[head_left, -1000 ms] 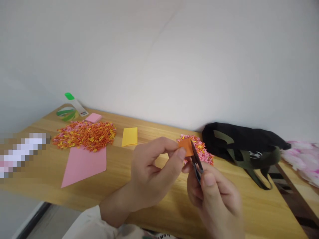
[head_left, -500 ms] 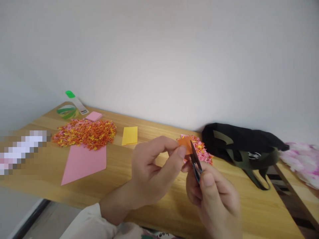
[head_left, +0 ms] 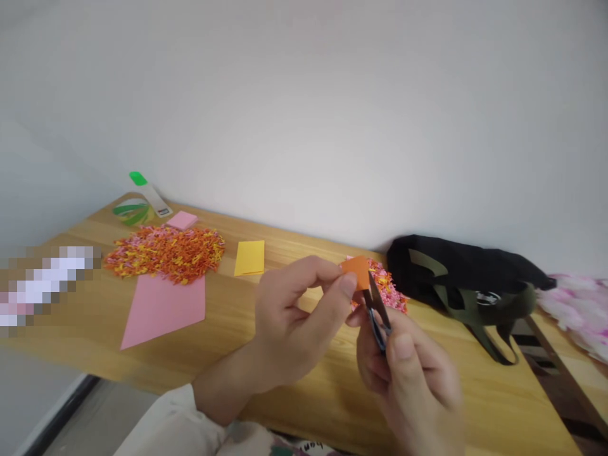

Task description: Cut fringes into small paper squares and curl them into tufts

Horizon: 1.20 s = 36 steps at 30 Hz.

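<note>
Between thumb and fingertips my left hand [head_left: 304, 323] pinches a small piece of orange paper [head_left: 357, 272]. My right hand [head_left: 411, 380] is closed around a pair of scissors [head_left: 379, 316], their handles mostly hidden by the fingers. The blades point upward and stand apart at the paper's right edge. Behind both hands lies a pile of pink and orange paper snippets [head_left: 389, 292], partly covered by the paper and fingers. A yellow paper stack [head_left: 249, 258] rests on the table to the left of my left hand.
A larger heap of orange, yellow and pink snippets [head_left: 166, 253] lies left, over a pink sheet [head_left: 168, 304]. Behind it are small pink papers [head_left: 182, 220], a roll of tape [head_left: 132, 211] and a green-tipped strip [head_left: 151, 195]. A black bag [head_left: 460, 266] sits right, near pink-white fluffy material [head_left: 577, 310].
The scissor blades have shifted slightly down and right, from overlapping the orange paper to its edge. The whole view has moved slightly. Both hands keep their grip.
</note>
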Each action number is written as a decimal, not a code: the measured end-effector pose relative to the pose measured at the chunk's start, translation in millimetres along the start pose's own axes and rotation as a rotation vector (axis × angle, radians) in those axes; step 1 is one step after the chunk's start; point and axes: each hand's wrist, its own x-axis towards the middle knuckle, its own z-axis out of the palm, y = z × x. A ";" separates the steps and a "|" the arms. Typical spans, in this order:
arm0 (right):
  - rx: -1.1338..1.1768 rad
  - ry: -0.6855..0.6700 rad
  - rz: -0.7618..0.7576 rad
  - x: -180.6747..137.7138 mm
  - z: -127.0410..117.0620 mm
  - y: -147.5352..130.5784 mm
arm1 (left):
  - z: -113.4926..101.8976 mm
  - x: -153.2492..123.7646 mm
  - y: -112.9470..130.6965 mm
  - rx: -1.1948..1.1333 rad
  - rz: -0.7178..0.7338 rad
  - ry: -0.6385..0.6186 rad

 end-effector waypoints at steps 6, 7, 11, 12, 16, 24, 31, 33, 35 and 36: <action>-0.062 -0.136 -0.095 1.6 -9.3 4.6 | 0.8 0.5 0.9 0.003 -0.002 -0.002; -0.071 -0.136 -0.106 2.2 -10.2 5.5 | 0.8 0.5 1.3 0.003 0.002 -0.002; -0.063 -0.085 -0.108 4.4 -10.4 7.6 | 0.2 0.7 1.9 -0.004 0.019 -0.006; -0.060 -0.081 -0.106 4.7 -10.1 7.8 | -0.3 1.0 1.8 -0.008 0.023 -0.011; -0.064 -0.083 -0.099 3.8 -8.1 6.2 | -3.2 2.4 0.8 -0.021 0.059 -0.034; -0.081 -0.047 -0.053 -0.1 -1.6 -1.0 | -3.9 3.3 0.2 0.007 0.023 -0.039; -0.070 -0.064 -0.084 3.5 -5.8 3.7 | -3.6 2.6 2.1 -0.002 0.056 -0.044; -0.082 -0.086 -0.096 4.1 -7.4 4.3 | -4.0 2.4 2.3 -0.009 0.052 -0.049; -0.093 -0.099 -0.109 4.2 -8.0 4.0 | -4.6 2.3 2.1 -0.025 0.054 -0.055; -0.095 -0.093 -0.104 4.0 -7.7 3.4 | -4.8 2.4 1.9 -0.028 0.056 -0.061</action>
